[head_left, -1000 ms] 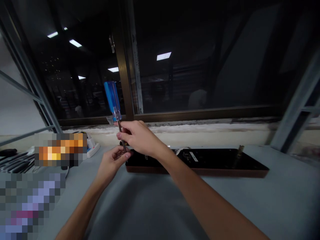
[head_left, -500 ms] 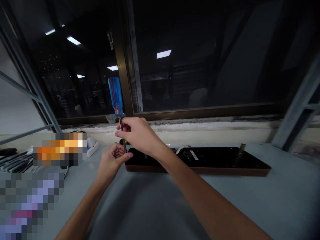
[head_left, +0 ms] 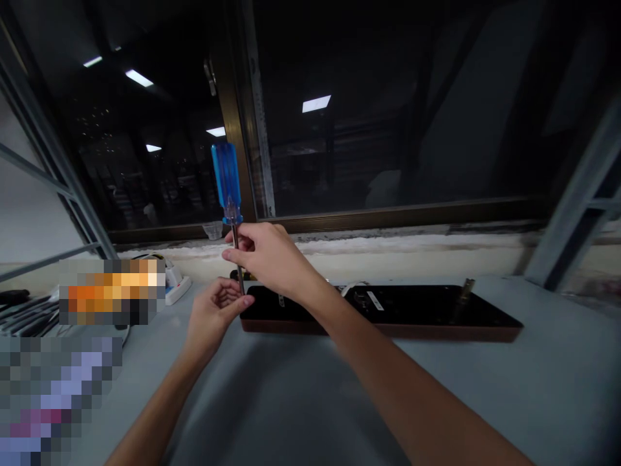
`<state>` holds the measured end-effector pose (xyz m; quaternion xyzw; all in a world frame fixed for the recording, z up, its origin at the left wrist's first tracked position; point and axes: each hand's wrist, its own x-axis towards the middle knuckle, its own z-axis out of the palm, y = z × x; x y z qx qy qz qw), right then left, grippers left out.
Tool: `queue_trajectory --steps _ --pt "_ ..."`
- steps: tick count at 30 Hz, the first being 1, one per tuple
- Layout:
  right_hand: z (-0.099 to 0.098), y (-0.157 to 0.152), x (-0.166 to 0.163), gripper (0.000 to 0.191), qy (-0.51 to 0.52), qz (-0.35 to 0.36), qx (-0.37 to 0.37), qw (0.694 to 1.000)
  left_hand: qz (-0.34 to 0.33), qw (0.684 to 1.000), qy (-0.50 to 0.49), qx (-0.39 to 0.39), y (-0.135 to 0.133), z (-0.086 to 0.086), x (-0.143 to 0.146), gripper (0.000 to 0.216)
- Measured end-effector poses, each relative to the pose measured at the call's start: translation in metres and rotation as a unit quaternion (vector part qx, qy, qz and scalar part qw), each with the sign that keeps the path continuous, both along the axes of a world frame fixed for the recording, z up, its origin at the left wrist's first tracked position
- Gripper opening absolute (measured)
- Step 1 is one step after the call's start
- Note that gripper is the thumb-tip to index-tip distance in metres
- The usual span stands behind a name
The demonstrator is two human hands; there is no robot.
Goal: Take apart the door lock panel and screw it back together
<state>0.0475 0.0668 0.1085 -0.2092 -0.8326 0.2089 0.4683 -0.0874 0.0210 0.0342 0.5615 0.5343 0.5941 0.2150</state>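
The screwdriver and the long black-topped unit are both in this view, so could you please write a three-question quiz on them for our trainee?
1. Multiple choice: which part of the screwdriver do the fingers of the right hand hold?
A) the blue handle
B) the metal shaft
C) neither part

2. True or false: the brass-coloured post stands nearer the right end of the long black-topped unit than its left end.

3. Fill in the blank: the rectangular label on top of the unit has a ____ background.

Key:
1. B
2. True
3. white
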Motion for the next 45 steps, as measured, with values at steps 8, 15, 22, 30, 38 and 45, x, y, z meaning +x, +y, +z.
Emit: queue_trajectory --steps 8,15,22,30,38,45 --pt "0.002 0.002 0.001 0.008 0.004 -0.006 0.017 1.000 -0.043 0.998 0.035 -0.012 -0.006 0.005 -0.006 0.028" --pt "0.007 0.001 0.008 0.015 0.039 -0.001 -0.008 0.999 -0.128 0.986 0.056 -0.090 -0.008 0.008 -0.014 0.024" --pt "0.009 0.000 0.010 0.015 0.053 0.008 -0.020 0.998 -0.135 0.980 0.105 -0.097 -0.009 0.010 -0.018 0.020" --pt "0.018 0.002 0.021 0.013 0.088 0.017 -0.032 0.995 -0.096 0.975 0.190 -0.063 -0.012 0.013 -0.020 0.023" --pt "0.025 0.004 0.036 0.010 0.135 0.034 -0.079 0.987 -0.122 0.942 0.307 -0.062 -0.020 0.021 -0.009 0.016" --pt "0.025 0.005 0.034 0.011 0.126 0.022 -0.072 0.989 -0.127 0.940 0.312 -0.059 -0.020 0.022 -0.009 0.011"
